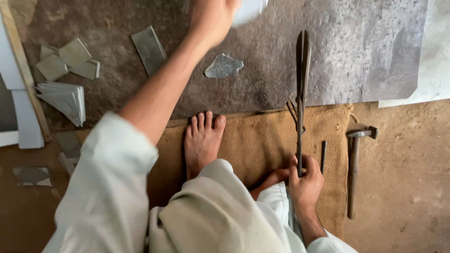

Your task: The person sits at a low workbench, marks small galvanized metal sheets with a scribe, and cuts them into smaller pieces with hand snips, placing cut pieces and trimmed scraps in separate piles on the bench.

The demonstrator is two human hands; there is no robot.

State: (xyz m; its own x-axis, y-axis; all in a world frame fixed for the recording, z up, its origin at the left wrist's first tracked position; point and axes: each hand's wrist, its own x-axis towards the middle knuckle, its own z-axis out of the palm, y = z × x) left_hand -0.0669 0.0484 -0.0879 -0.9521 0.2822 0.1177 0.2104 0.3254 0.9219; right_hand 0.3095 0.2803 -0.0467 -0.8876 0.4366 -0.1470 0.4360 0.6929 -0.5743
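Note:
My left hand point(212, 18) reaches far forward over the floor and grips a pale piece of sheet metal point(251, 9), blurred at the top edge. My right hand point(305, 182) rests low on the burlap mat point(262, 140), closed around the handle of long metal shears point(302, 79) that point away from me, blades together over a large metal sheet point(365, 51). A small cut metal piece point(223, 66) lies on the dark floor just beyond my bare foot point(202, 140).
A hammer point(355, 168) lies on the mat's right edge, a thin metal rod point(323, 156) beside my right hand. Stacks of cut metal pieces point(63, 96) and a flat strip point(149, 49) lie at left, near a white wooden frame point(21, 107).

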